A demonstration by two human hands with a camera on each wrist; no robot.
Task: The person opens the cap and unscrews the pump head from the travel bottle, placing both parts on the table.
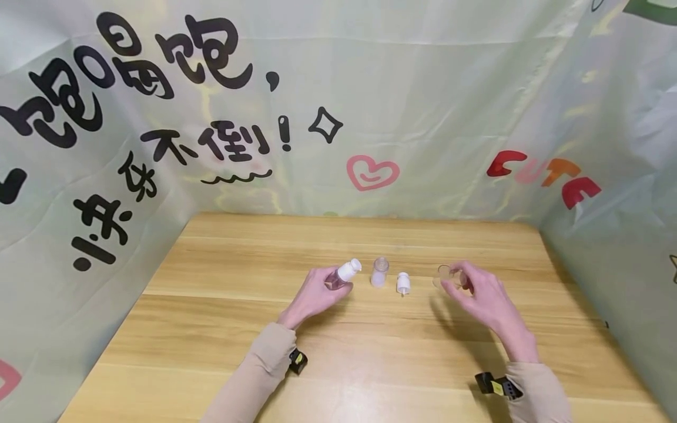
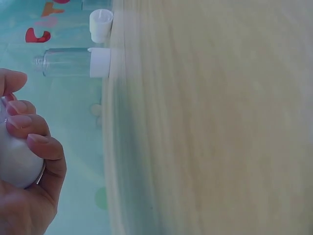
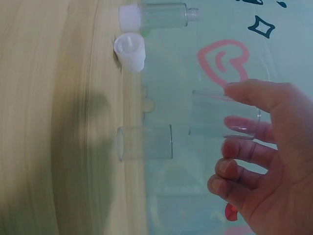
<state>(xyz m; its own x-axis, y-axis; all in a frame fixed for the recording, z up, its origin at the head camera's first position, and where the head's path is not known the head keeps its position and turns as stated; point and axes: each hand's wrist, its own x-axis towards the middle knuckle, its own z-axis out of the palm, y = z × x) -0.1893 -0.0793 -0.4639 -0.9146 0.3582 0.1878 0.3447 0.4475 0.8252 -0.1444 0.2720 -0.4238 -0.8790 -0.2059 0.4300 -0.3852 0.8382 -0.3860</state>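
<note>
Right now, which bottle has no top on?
The standing bottle, beside the loose white top: its neck is bare. The held bottle, in the left hand, wears its pump top.

Bright light, tabletop (image 1: 365,382) glare, soft shadows

- Head: high, facing forward and down at bench (image 1: 174,329).
- Wrists: low, tipped sideways, close by left grip (image 1: 312,295) and right grip (image 1: 485,291), facing backdrop (image 1: 449,106).
- All share: standing bottle (image 2: 68,62), cap (image 2: 100,29).

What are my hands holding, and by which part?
Left hand: a bottle, below its white top. Right hand: a clear tube, by its sides, toward the upper end.
</note>
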